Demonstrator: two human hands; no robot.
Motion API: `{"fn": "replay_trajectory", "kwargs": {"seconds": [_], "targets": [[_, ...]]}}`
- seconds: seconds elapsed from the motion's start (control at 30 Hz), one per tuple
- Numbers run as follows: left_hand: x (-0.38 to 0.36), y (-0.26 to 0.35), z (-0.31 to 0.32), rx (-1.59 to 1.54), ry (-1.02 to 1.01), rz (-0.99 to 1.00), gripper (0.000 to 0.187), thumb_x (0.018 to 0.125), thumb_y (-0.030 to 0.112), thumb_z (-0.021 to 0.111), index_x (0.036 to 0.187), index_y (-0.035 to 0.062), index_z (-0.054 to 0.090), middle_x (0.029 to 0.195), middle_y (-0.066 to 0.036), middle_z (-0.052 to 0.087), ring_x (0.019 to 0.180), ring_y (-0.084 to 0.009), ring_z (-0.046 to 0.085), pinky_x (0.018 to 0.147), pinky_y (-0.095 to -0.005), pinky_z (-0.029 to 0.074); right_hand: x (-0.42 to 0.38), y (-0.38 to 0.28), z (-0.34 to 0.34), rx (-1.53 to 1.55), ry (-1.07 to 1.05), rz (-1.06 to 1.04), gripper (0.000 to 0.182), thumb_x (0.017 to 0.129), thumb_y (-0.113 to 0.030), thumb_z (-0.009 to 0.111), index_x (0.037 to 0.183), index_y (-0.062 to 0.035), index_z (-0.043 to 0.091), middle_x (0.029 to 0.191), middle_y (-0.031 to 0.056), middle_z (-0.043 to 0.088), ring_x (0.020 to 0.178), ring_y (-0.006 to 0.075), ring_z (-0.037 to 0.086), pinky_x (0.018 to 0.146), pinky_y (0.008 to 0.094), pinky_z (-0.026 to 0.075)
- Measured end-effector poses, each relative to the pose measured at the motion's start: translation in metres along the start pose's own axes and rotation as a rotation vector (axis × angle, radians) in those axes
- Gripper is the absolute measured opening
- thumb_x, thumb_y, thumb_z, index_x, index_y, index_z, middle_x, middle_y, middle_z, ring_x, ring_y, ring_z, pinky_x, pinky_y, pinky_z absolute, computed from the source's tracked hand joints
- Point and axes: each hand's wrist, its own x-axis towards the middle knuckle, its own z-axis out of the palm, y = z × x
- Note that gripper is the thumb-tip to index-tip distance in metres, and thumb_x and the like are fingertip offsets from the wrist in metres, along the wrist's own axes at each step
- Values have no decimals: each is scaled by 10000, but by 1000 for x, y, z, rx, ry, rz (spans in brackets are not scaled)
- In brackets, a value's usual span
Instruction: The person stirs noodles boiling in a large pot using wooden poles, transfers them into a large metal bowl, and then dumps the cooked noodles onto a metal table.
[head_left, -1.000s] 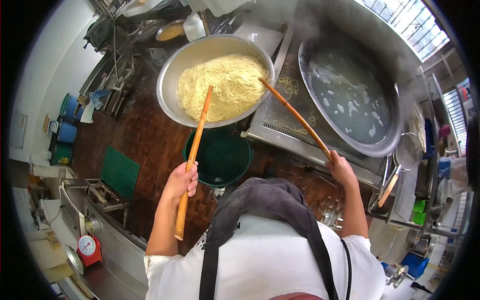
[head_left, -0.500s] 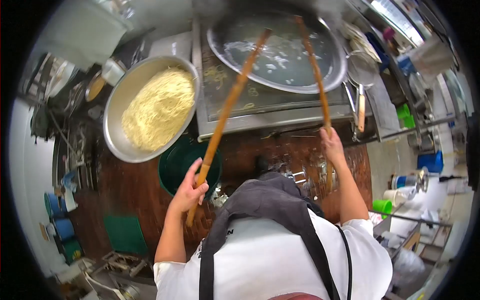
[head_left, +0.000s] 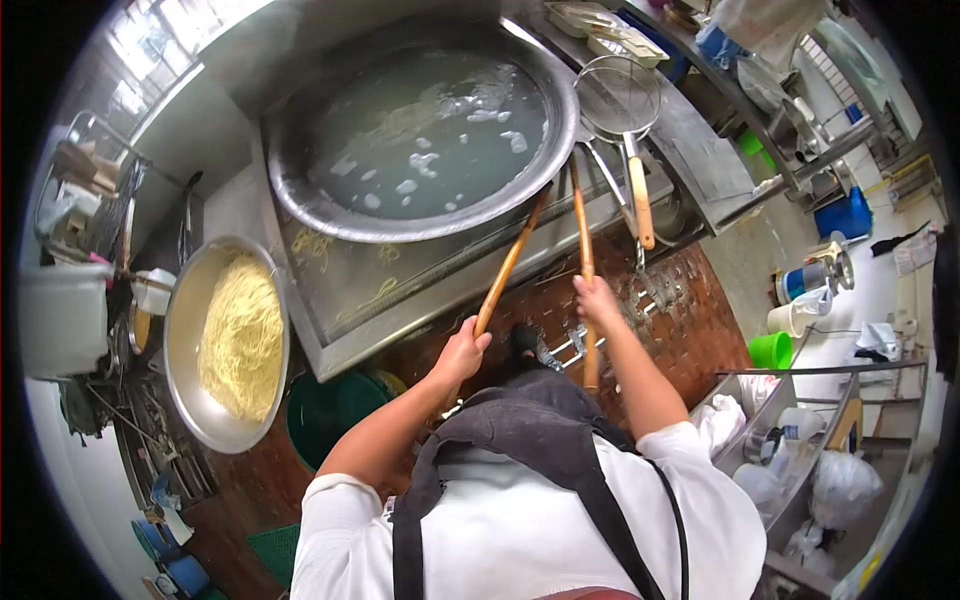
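My left hand (head_left: 460,352) is wrapped around the lower end of a long wooden stick (head_left: 515,258), which slants up and away to the right. A second wooden stick (head_left: 583,222) is in my right hand (head_left: 597,302); its butt end sticks out below the fist. The far tips of both lie close together at the front right rim of a large metal pan (head_left: 420,232). Cloudy water (head_left: 430,130) with patches of white foam fills the pan. To the left, a metal bowl (head_left: 182,350) holds a heap of pale yellow noodles (head_left: 243,340).
A round wire strainer (head_left: 618,95) with a wooden handle (head_left: 640,195) lies right of the pan. Stray noodles (head_left: 380,292) are on the metal counter (head_left: 340,345). Below it stands a dark green tub (head_left: 335,415). Shelving (head_left: 830,450) is at the right.
Both sticks have come out from over the water to the pan's front right edge. My hands are closer together, and my left fingers have closed around their stick. The view has turned.
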Motion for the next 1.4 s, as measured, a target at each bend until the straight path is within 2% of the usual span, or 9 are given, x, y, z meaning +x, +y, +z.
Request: {"fn": "replay_trajectory", "kwargs": {"seconds": [0.17,0.23,0.4,0.5,0.57,0.73,1.07,1.2,1.4], "targets": [[148,56,62,-119,59,70,725,959,403,603,1496,6,319,1269,-265,568,1202,-376,563,973,-429,457,127,-5,22,9,-35,-90,371,979,-408,610,1043,-45,572,731,68,601,633,213,631,577,367,545],[182,74,80,-67,-33,-89,826,933,463,616,1528,17,258,1402,-307,461,1321,-405,470,1050,-452,419,132,-46,-23,-462,139,-465,382,915,-276,632,1157,19,651,1058,279,629,1035,421,601,959,457,478],[214,111,117,220,-87,-94,977,855,271,714,1557,6,88,1367,-330,450,1248,-462,507,1040,-462,444,218,-63,-168,-472,693,-571,399,910,-236,612,1208,21,550,1092,247,592,1064,408,538,977,478,420],[245,140,136,217,-111,-48,967,831,179,710,1550,-3,91,1308,-334,478,1203,-470,527,1010,-468,460,284,6,-211,65,127,268,552,1015,-543,445,1181,-37,591,1084,145,642,903,321,625,809,532,503],[272,147,148,147,-110,27,974,797,156,734,1540,-14,129,1259,-328,510,1187,-461,533,999,-476,458,278,19,-207,236,-112,346,580,997,-632,408,1221,-134,604,1069,60,668,904,232,653,758,472,520],[284,219,151,149,168,316,405,864,183,699,1179,-18,542,1093,-223,545,1012,-427,563,890,-469,473,262,22,-186,502,-279,293,535,982,-589,499,1266,-146,589,1079,44,685,932,213,678,795,431,544],[306,250,201,37,-42,97,769,808,173,732,1407,-45,302,1243,-312,536,1141,-479,561,965,-485,469,231,-6,-171,387,-214,32,253,969,-278,619,1023,-44,540,752,66,598,503,193,553,488,355,467],[300,262,193,-64,32,95,694,814,104,655,1406,-42,324,1242,-318,556,1161,-456,569,983,-469,463,209,-16,-166,-200,325,-459,286,927,-246,657,1035,-16,526,774,139,610,623,267,609,586,404,490],[323,242,215,-1,165,160,777,883,213,673,1468,-70,249,1348,-321,459,1249,-453,487,1044,-451,413,193,-78,-231,-195,638,-354,330,934,-245,645,1107,8,523,831,198,609,731,354,595,699,457,472]]}}
